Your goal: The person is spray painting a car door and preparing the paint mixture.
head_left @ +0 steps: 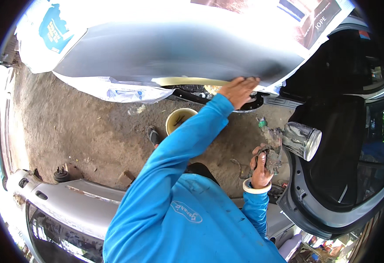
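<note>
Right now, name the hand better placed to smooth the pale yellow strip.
Likely your left hand: it rests at the lower edge of the grey panel, beside the right end of the pale yellow strip. Your right hand holds the spray gun, away from the panel.

Rocking a bright blue long-sleeved shirt (220, 241), sleeves (157, 164) all the way down, with dark smudges on the front and a pale oval outlined logo (186, 211). There's a cream ring (257, 190) around the right wrist, plus dark footwear (153, 135), probably a sandal.
</note>
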Available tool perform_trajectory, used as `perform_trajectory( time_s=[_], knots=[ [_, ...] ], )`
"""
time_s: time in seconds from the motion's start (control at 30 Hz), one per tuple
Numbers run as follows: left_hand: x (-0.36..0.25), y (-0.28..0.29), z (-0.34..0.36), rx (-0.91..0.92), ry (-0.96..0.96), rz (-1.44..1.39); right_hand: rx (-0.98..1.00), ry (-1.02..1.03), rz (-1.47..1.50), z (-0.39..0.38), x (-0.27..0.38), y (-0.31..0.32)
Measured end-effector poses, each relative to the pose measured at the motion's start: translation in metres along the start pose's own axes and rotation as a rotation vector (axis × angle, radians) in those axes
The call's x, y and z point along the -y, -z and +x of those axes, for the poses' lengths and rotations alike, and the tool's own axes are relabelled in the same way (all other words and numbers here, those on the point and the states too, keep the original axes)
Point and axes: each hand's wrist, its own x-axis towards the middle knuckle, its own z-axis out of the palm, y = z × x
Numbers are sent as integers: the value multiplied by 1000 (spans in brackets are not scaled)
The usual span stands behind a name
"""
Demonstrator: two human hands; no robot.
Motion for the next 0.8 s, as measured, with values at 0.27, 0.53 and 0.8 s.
perform_trajectory(
  time_s=[0.27, 0.53, 0.8],
  knots=[
    [106, 139, -152, -193, 649, 405, 146, -30, 62, 1, -17, -2],
    [16, 145, -321, 82, 969, 39, 78, 13, 55, 44, -40, -23],
    [-41, 127, -474, 170, 1413, -156, -89, -70, -50, 71, -45, 5]
  ],
)
